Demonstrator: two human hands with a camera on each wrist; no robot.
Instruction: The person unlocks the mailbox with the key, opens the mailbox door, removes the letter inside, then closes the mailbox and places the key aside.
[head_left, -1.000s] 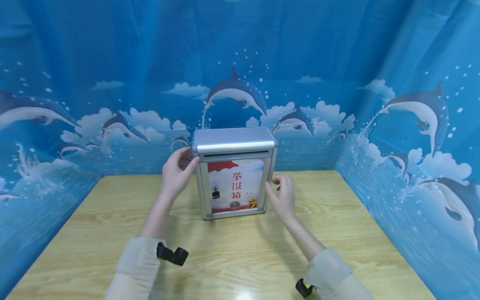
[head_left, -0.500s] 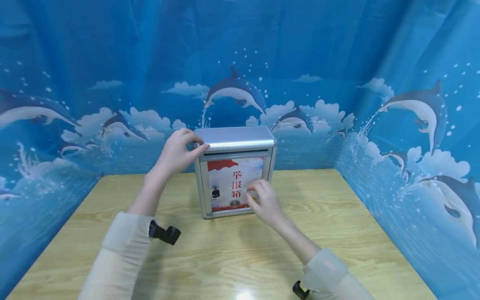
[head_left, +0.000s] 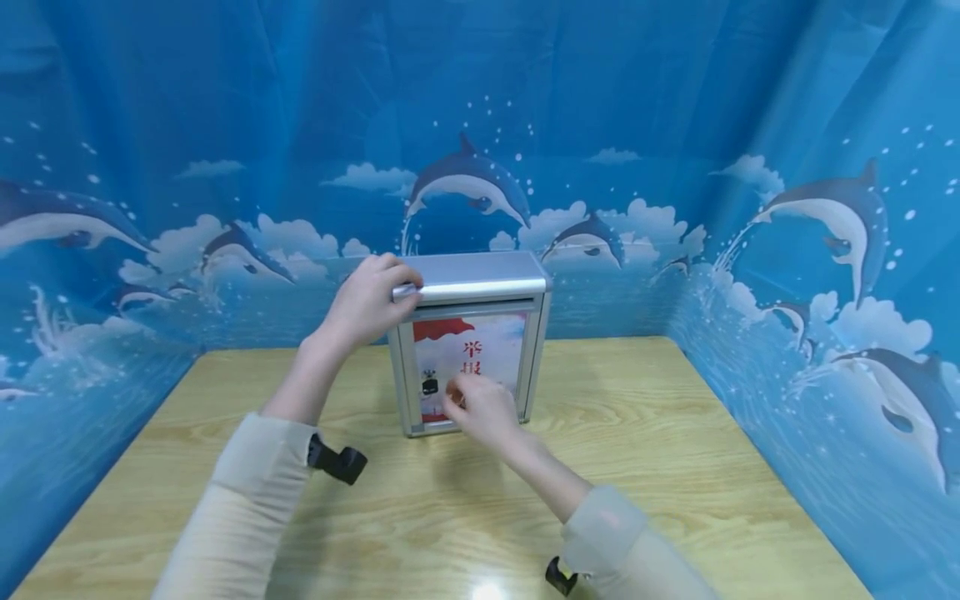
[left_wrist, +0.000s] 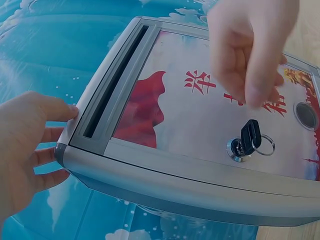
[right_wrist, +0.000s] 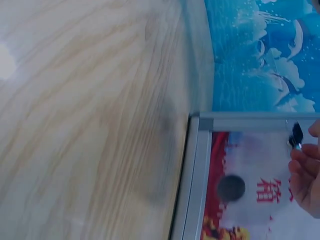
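Note:
A silver metal drop box [head_left: 468, 271] stands upright on the table, its front panel printed with red characters. Near the panel's left edge a black key [left_wrist: 251, 136] with a ring sits in the lock [left_wrist: 238, 150]. My left hand [head_left: 372, 302] grips the top left corner, thumb at the front and fingers over the top. In front of the panel is my right hand [head_left: 483, 414], fingers loosely curled with nothing visible in them. It covers part of the lettering, just right of the key in the head view. In the right wrist view its fingertips [right_wrist: 300, 165] appear close to the key.
The wood-grain table [head_left: 675, 467] spreads around the box. A blue dolphin-print curtain [head_left: 285, 167] surrounds it at the back and sides. A dark narrow slot [left_wrist: 116, 82] runs along the box's top, and a round grey disc [left_wrist: 305, 115] sits low on the panel.
My left hand has moved from the box's left side up onto its top left corner. My right hand has moved left from the right edge across the panel towards the key.

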